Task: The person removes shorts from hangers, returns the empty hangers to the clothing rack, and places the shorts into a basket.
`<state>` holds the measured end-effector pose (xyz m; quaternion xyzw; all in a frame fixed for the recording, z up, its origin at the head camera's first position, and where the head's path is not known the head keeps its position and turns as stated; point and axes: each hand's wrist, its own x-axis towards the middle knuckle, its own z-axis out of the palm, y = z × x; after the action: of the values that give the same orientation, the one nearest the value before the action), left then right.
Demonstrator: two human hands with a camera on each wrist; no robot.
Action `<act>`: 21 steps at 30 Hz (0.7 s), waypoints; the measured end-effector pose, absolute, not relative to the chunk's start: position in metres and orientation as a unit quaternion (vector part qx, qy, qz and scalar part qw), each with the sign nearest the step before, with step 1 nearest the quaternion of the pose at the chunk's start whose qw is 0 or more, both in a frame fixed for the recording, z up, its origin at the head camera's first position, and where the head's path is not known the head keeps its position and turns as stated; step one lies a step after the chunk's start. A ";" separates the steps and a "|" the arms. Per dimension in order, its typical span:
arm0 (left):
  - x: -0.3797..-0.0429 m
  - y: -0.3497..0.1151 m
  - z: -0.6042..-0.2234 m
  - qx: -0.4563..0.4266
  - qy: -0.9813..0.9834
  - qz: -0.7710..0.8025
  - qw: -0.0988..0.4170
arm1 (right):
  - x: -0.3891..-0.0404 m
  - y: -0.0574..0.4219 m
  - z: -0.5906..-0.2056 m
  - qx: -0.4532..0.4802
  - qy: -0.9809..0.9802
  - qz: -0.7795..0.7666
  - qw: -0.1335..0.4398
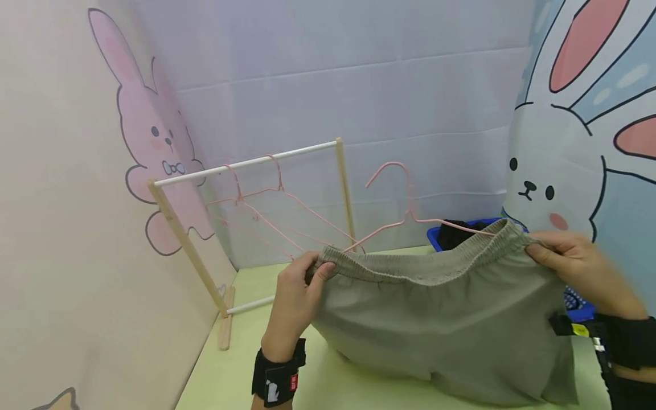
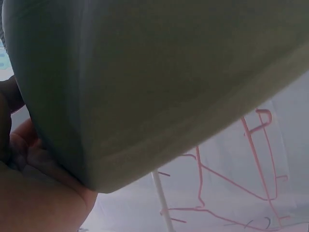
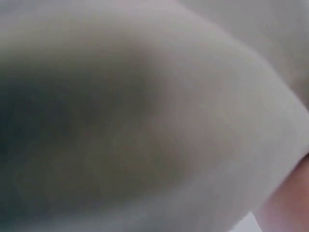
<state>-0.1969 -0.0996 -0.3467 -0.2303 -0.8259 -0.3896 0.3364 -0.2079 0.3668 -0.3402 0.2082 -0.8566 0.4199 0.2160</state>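
A pair of grey-green shorts (image 1: pixel 441 336) with a gathered elastic waistband hangs stretched between both hands above the table. My left hand (image 1: pixel 297 302) pinches the waistband's left end, thumb on the front. At the opposite end, my right hand (image 1: pixel 579 267) grips the waistband, its thumb also in front. A pink wire hanger (image 1: pixel 408 215) stands up out of the waist opening, hook upward and pointing left, its arms reaching down to the two ends of the waistband. The shorts' fabric (image 2: pixel 159 87) fills most of the left wrist view, and blurred cloth (image 3: pixel 145 121) fills the right.
A clothes rack (image 1: pixel 340 188) with wooden posts and a white bar stands at the back left, with pink hangers (image 1: pixel 281 188) on it. Behind the shorts, at the right, a blue basket (image 1: pixel 434 238) holds dark cloth (image 1: pixel 453 233). The table (image 1: pixel 205 387) is pale green.
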 end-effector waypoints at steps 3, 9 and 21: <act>-0.196 -0.110 -0.345 -0.205 -0.831 -0.376 0.355 | -0.215 0.353 -0.343 0.243 -0.843 0.436 0.202; -0.192 -0.136 -0.348 -0.160 -0.841 -0.355 0.377 | -0.226 0.324 -0.353 0.251 -0.842 0.428 0.212; -0.188 -0.175 -0.355 -0.125 -0.839 -0.341 0.405 | -0.241 0.277 -0.361 0.275 -0.814 0.433 0.273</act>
<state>-0.1882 -0.1750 -0.3549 -0.1252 -0.8392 -0.3412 0.4046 -0.2409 0.2774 -0.3612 0.2751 -0.8136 0.4332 0.2732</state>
